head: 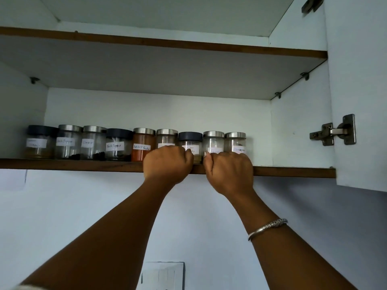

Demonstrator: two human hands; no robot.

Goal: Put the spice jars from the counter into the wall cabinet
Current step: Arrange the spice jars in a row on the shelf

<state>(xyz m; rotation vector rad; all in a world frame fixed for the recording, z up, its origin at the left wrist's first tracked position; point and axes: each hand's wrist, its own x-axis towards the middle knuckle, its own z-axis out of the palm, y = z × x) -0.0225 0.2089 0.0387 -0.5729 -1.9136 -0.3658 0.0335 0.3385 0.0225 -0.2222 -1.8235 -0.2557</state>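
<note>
From the head camera, I am looking up into the white wall cabinet (299,126) and taking the brown wooden lip of its lower shelf (83,164) as my marker. Nine small glass spice jars (117,144) are standing upright in one row just behind that lip, long axes vertical, labels facing me.

My left hand (167,166) is hanging in front of the lip, knuckles towards me. Its fingers are curling in against the dark-lidded glass jar (190,141).

My right hand (229,172) is sitting just beside it. The thumb is lying at the steel-lidded glass jar (213,140), and the hand is covering the foot of the end jar (235,140).

Both sets of fingers are curled, but I cannot tell whether either is actually closing on a jar (the backs of my hands are blocking that).

As I am judging it, the jars lie straight beyond my fingertips, deeper in from the lip. Any nudge should therefore go directly backwards, low on the glass so nothing tips. The left hand is nearer the dark-lidded one, the right nearer the last two.
</note>
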